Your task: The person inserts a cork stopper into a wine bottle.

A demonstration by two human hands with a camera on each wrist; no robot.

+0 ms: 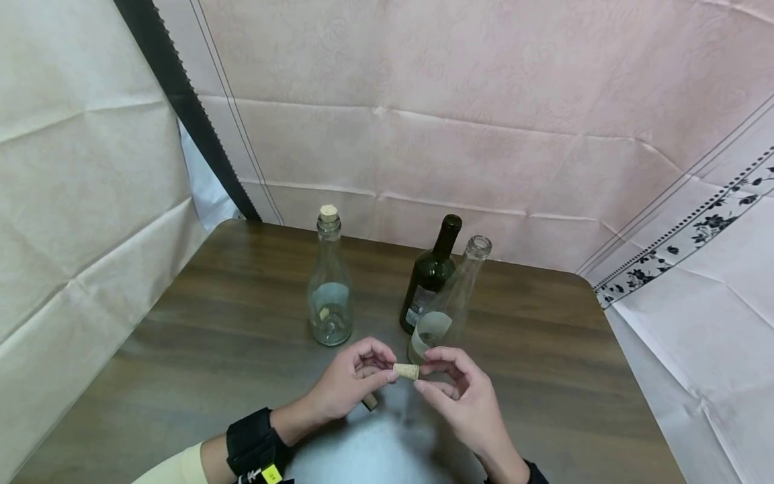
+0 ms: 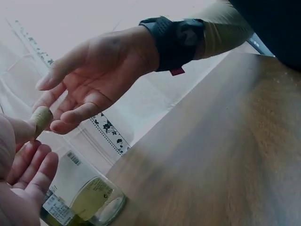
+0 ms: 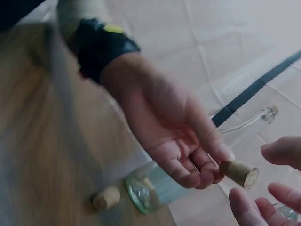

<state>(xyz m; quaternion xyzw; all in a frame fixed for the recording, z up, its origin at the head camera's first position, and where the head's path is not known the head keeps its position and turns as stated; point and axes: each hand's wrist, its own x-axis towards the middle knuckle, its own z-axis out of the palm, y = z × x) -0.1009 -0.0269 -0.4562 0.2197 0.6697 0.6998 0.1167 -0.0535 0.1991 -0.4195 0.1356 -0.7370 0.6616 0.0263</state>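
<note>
A small pale cork [image 1: 406, 371] is held up over the table, pinched at one end between the thumb and fingers of my left hand [image 1: 353, 378]. My right hand [image 1: 462, 396] is at the cork's other end, thumb and fingers spread around it; in the right wrist view its fingertips [image 3: 242, 202] stand apart from the cork [image 3: 241, 174]. Below my left hand a second cork [image 3: 106, 197] lies on the table, partly hidden in the head view. Just beyond my right hand stands an uncorked clear bottle [image 1: 456, 292], its base partly covered by the fingers.
Beyond the left hand stands another clear bottle [image 1: 330, 296] with a cork stopper [image 1: 328, 213] in its mouth. A dark green wine bottle [image 1: 428, 275] stands behind the uncorked one. The wooden table [image 1: 230, 302] ends at hanging pale patterned cloth [image 1: 453, 134].
</note>
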